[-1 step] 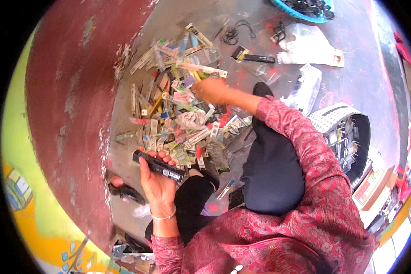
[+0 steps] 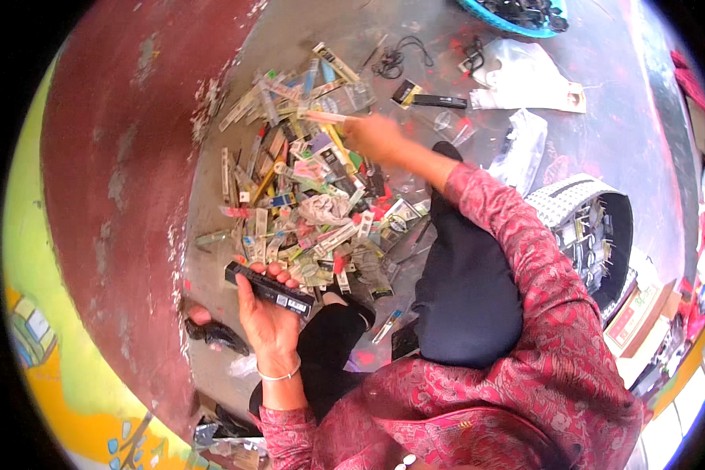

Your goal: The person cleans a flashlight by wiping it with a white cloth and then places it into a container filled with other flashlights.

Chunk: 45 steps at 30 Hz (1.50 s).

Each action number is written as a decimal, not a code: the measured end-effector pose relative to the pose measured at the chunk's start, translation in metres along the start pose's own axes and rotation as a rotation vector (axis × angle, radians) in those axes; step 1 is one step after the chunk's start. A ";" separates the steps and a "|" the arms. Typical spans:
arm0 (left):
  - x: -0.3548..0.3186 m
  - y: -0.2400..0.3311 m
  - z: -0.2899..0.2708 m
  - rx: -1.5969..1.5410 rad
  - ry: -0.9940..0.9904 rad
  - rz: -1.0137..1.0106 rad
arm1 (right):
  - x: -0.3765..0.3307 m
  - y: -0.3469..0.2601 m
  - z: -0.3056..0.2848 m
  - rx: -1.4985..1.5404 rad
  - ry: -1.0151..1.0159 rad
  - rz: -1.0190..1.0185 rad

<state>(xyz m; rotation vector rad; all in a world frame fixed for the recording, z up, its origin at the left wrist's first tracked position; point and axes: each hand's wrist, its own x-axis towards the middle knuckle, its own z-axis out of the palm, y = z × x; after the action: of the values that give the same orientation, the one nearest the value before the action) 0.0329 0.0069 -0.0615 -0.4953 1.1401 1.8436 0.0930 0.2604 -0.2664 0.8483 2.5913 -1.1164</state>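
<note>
My left hand (image 2: pixel 270 321) is closed around a long, narrow black box (image 2: pixel 269 290) with a pale printed label at one end. It holds the box over the near left side of a heap of small narrow packets (image 2: pixel 313 204), mostly clear and pale, some coloured. My right hand (image 2: pixel 376 139) hangs over the far right part of that heap, its fingers smeared by motion. It covers the right end of a long pale packet (image 2: pixel 319 116); whether it grips the packet cannot be made out.
Beyond the heap lie a black cord (image 2: pixel 395 59), another black narrow box (image 2: pixel 439 101) and white plastic bags (image 2: pixel 525 74). A blue basket (image 2: pixel 517 30) of dark items stands at the far edge. At my right is a white-and-black container (image 2: pixel 623 227) of packets. A maroon painted surface (image 2: pixel 110 196) borders the left.
My right hand has moved slightly away from me and to the right, now covering the long pale packet's right end. The left hand still holds the black box, almost unmoved.
</note>
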 end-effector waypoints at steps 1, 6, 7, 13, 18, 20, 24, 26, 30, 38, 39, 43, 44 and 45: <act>0.000 0.001 -0.004 -0.015 0.008 -0.007 | 0.001 0.033 -0.017 -0.079 0.202 0.076; 0.003 0.002 -0.001 -0.020 -0.024 -0.013 | -0.008 0.165 -0.037 -0.679 0.359 0.201; 0.006 0.002 0.002 -0.016 -0.028 -0.023 | -0.012 0.178 -0.033 -0.707 0.296 0.159; 0.010 -0.005 0.005 0.027 -0.005 -0.021 | -0.013 0.166 -0.043 -0.468 0.228 0.143; 0.020 -0.005 -0.010 0.086 -0.021 -0.006 | -0.026 0.083 -0.054 0.355 0.112 -0.131; 0.020 -0.012 0.002 0.144 -0.033 0.024 | -0.041 0.023 -0.064 0.734 -0.145 -0.200; 0.021 -0.029 0.014 0.234 -0.106 0.013 | -0.061 -0.059 -0.049 0.713 -0.297 -0.439; 0.021 -0.031 0.012 0.239 -0.019 0.004 | -0.074 -0.086 -0.051 0.637 -0.344 -0.507; 0.018 -0.034 0.032 0.109 -0.015 -0.058 | -0.094 -0.104 -0.042 0.587 -0.316 -0.522; 0.027 -0.032 0.022 0.243 -0.049 -0.043 | -0.101 -0.099 -0.042 0.789 -0.390 -0.580; 0.028 -0.033 0.027 0.272 -0.041 -0.045 | -0.103 -0.098 -0.056 0.799 -0.549 -0.444; 0.023 -0.035 0.038 0.159 -0.042 -0.063 | -0.107 -0.100 -0.065 0.641 -0.451 -0.509; 0.022 -0.036 0.041 0.154 -0.067 -0.073 | -0.108 -0.100 -0.068 0.631 -0.448 -0.515; 0.021 -0.037 0.045 0.149 -0.090 -0.083 | -0.110 -0.101 -0.074 0.621 -0.446 -0.520</act>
<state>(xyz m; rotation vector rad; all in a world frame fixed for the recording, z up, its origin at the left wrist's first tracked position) 0.0578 0.0623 -0.0722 -0.3647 1.1680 1.6788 0.1283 0.2103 -0.1110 -0.0449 2.1381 -2.0336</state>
